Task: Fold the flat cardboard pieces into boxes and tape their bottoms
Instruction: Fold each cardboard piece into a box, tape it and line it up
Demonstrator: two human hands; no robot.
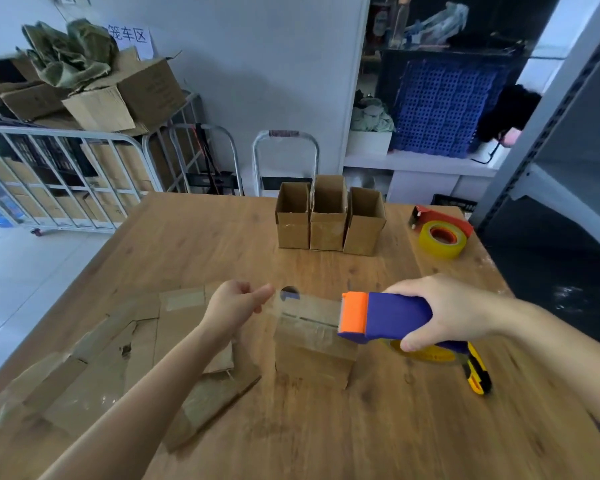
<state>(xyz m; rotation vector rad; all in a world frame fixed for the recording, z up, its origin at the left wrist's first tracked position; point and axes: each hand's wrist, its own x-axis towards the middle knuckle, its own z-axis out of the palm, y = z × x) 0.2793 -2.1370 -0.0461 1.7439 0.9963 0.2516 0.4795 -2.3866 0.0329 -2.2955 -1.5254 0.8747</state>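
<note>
A small cardboard box (312,362) stands bottom-up in the middle of the wooden table (378,427). My right hand (440,313) grips a blue and orange tape dispenser (381,318) just above the box's right side. A strip of clear tape (309,308) stretches from the dispenser leftward over the box. My left hand (236,304) pinches the strip's free end above the box's left edge. Flat cardboard pieces (94,368) lie in a loose pile at the left.
Three folded boxes (328,220) stand open-topped in a row at the far side. A red dispenser with yellow tape (442,235) lies at the far right. A yellow utility knife (478,372) rests near my right wrist. Carts and stacked cartons stand beyond the table.
</note>
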